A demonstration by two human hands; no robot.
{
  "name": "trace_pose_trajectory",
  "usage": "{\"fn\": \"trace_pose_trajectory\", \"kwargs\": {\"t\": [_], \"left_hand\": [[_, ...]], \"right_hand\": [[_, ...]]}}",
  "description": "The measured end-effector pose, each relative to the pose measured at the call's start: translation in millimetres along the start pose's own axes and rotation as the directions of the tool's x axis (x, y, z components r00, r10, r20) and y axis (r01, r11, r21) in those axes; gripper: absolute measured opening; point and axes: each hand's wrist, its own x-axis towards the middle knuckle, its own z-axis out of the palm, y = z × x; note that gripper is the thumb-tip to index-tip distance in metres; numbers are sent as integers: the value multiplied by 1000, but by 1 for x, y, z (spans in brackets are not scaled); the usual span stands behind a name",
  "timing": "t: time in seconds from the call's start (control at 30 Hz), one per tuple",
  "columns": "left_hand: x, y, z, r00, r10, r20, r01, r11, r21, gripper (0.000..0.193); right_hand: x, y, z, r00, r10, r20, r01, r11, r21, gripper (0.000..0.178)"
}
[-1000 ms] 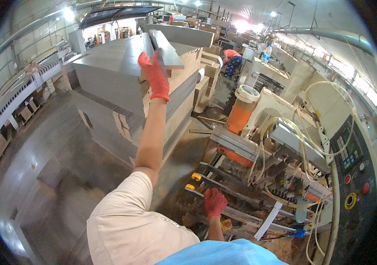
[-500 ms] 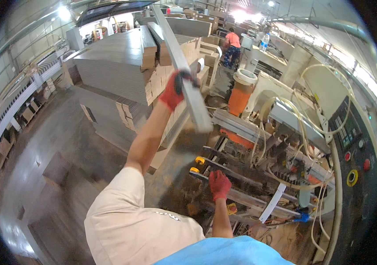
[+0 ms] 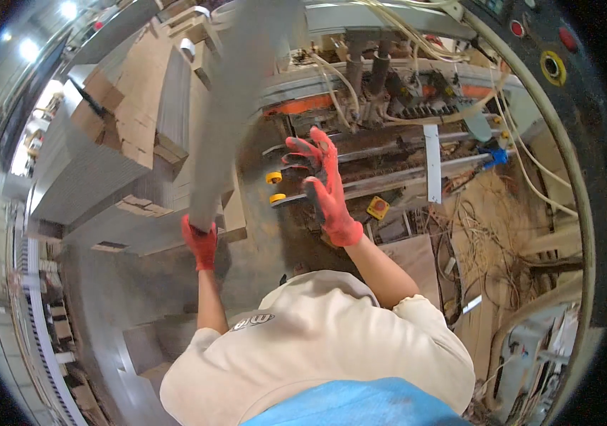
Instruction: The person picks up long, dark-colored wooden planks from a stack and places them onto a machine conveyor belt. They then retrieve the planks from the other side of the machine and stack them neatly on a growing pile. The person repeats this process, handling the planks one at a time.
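Observation:
My left hand (image 3: 202, 243), in a red glove, grips the lower end of a long grey board (image 3: 236, 99). The board rises steeply from the hand past the top edge of the picture and is blurred by motion. To its right my right hand (image 3: 329, 192), in a red glove with dark palm patches, has its fingers spread and holds nothing. Beneath and beyond that hand run the metal rails (image 3: 381, 186) of a machine, with yellow rollers (image 3: 275, 177) at their left ends.
Stacks of grey-faced boards (image 3: 104, 174) stand at the left. A red button on a yellow box (image 3: 378, 207) sits beside the rails. A white strip (image 3: 432, 163) lies across them. Hoses hang at right by a dark control panel (image 3: 580, 92); cables (image 3: 491, 234) tangle on the floor.
The view has swung right and down. My left hand has shifted from the board's middle to its end, lower in the picture. My right hand has lifted and spread its fingers.

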Motion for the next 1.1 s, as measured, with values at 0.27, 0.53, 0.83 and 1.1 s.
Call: {"fn": "trace_pose_trajectory", "kwargs": {"t": [0.27,0.53,0.83,1.1], "left_hand": [[21,11,-11,839,157,521,-348,891,291,54],[114,13,68,691,123,713,-435,858,273,67],[182,-14,144,645,135,752,-444,867,226,62],[207,-35,155,582,89,808,-416,887,202,62]], "right_hand": [[-52,119,-141,810,92,-579,-274,933,-234,43],[-3,34,-238,851,-118,-511,-520,-54,-853,50],[-49,-41,-376,806,-31,-592,-587,94,-804,65],[-109,-16,-317,906,55,-420,-344,674,-654,49]]}}
